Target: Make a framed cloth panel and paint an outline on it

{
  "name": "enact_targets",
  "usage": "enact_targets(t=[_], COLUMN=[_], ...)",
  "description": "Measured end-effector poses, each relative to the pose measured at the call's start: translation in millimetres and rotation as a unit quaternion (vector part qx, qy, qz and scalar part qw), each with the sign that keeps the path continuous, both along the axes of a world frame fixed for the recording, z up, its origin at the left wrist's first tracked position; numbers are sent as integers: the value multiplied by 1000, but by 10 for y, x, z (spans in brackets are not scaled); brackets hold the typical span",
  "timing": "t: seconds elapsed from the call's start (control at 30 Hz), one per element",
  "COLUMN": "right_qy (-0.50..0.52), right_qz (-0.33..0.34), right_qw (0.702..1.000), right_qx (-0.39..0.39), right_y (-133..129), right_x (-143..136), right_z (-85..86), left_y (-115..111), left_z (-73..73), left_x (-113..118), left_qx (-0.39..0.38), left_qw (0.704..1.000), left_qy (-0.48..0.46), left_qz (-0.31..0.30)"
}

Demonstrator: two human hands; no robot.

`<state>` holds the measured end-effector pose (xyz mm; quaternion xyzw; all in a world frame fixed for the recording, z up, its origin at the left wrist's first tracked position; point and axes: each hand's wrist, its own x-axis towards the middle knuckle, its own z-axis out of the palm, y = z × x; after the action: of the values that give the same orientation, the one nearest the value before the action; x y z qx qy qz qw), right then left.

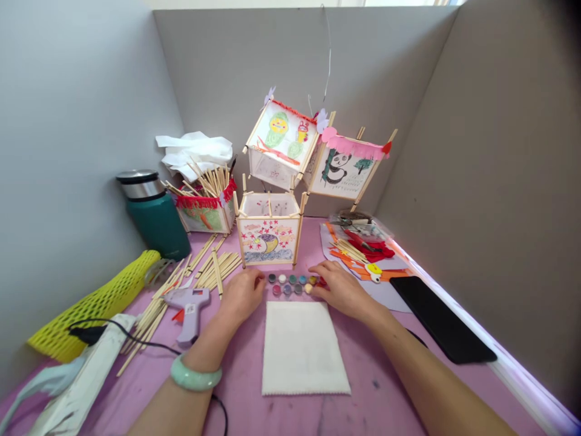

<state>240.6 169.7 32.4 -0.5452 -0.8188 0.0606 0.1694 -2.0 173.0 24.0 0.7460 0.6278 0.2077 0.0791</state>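
Two short rows of small lidded paint pots (293,280) in several colours lie on the purple tabletop between my hands. My left hand (242,295) rests at their left end, fingers curled in; whatever its fingertips may hold is hidden. At the right end, my right hand (341,289) has its thumb and fingers bent around the last pots, partly covering them. A blank white fabric panel (302,351) lies flat just in front of the pots. Behind them stands a stick-framed box (269,239) with a moon and stars drawn on its front.
To the left are a glue gun (190,309), wooden sticks (220,269), yellow foam netting (100,303), a power strip (86,375) and a teal bottle (157,218). Decorated lanterns (349,166) stand behind. A black phone (440,318) and craft sheets (385,297) lie right; grey partitions (290,60) enclose the table.
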Motion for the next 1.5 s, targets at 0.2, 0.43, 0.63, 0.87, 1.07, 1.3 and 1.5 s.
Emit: enact_targets(t=[0.2, 0.43, 0.63, 0.87, 1.07, 1.3, 1.5], right_qy=[2, 13, 0, -2, 6, 5, -2], right_qz=[-35, -36, -74, -66, -24, -35, -22], right_qw=[999, 999, 997, 997, 999, 996, 996], right_qx=[-17, 12, 33, 43, 49, 83, 90], right_y=[-50, -22, -63, -70, -91, -104, -98], right_x=[35, -15, 5, -41, -98, -147, -175], right_z=[-81, -146, -119, -160, -193, -187, -196], left_y=[14, 33, 5, -23, -5, -8, -16], left_z=[-55, -80, -57, -66, -48, -73, -99], left_x=[66, 62, 80, 169, 125, 125, 141], left_qx=[-10, -16, 12, 5, 0, 8, 45], left_qw=[999, 999, 1000, 997, 997, 997, 997], left_qy=[32, 46, 13, 9, 19, 21, 3], left_qz=[-18, -24, -17, -71, -70, -70, -70])
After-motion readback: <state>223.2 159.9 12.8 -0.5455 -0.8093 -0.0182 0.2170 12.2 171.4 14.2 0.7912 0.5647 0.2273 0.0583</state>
